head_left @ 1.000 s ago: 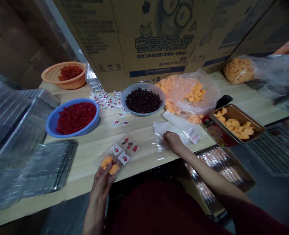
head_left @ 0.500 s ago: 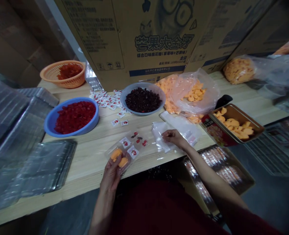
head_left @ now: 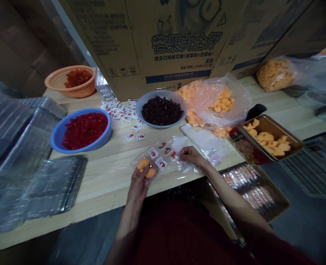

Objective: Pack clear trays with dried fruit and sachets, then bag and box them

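My left hand [head_left: 137, 184] grips the near left end of a clear plastic tray [head_left: 155, 170], its thumb over the orange candies [head_left: 150, 173]. Two small printed sachets [head_left: 161, 163] lie in the middle compartments, and red and dark pieces [head_left: 167, 150] fill the far end. At that far end, my right hand [head_left: 192, 155] pinches the edge of a clear plastic bag [head_left: 180, 141]. More flat bags [head_left: 200, 138] lie under and behind this hand. The tray's tip is close to the bag; whether it is inside the opening I cannot tell.
Behind stand a blue basin [head_left: 54, 138] of red pieces, a bowl [head_left: 183, 117] of dark pieces, and scattered sachets [head_left: 119, 110]. Stacked clear trays [head_left: 52, 184] fill the left. On the right are a tin [head_left: 292, 147] of orange candies and an open bag [head_left: 234, 88]. Large cartons [head_left: 179, 73] block the back.
My left hand has brought the tray rightward and slightly up, its far end now at the bags. My right hand has shifted a little left, still pinching the bag's edge.
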### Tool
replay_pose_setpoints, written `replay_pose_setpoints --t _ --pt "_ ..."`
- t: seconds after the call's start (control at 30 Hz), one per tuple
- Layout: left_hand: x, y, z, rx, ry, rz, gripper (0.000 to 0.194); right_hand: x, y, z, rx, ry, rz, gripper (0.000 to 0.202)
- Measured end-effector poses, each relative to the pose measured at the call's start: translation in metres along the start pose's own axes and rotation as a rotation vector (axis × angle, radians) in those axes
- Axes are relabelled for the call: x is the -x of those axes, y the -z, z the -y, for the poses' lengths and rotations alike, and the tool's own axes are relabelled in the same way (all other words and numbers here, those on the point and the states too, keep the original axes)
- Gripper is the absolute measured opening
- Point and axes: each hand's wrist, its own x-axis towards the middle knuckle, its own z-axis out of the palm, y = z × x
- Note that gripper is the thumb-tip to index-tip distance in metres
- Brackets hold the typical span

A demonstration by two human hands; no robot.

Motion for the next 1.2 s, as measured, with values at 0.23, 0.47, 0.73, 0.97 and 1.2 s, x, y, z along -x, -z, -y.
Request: replay_pose_setpoints --t 0.23,0.47,0.73,0.97,1.2 --pt "0.015 0.011 0.014 -0.093 -0.073 -0.036 0.05 0.008 -0.001 0.004 0.019 0.09 -0.178 0.031" --pt "0.047 -0.006 0.029 -0.189 -0.178 -0.008 0.05 0.015 -0.02 0.01 0.146 0.22 -0.338 0.018" --pt "0.039 -0.002 0.035 -0.222 -0.159 -0.026 0.053 0.024 -0.032 0.011 0.291 0.277 -0.387 0.014" --pt "0.031 -0.001 0.047 -0.177 -0.114 -0.015 0.055 0.018 -0.029 0.001 0.465 0.285 -0.39 0.006" --pt "0.03 -0.003 0.04 -0.284 -0.137 0.034 0.05 0.006 -0.023 0.003 0.585 0.348 -0.398 0.009"
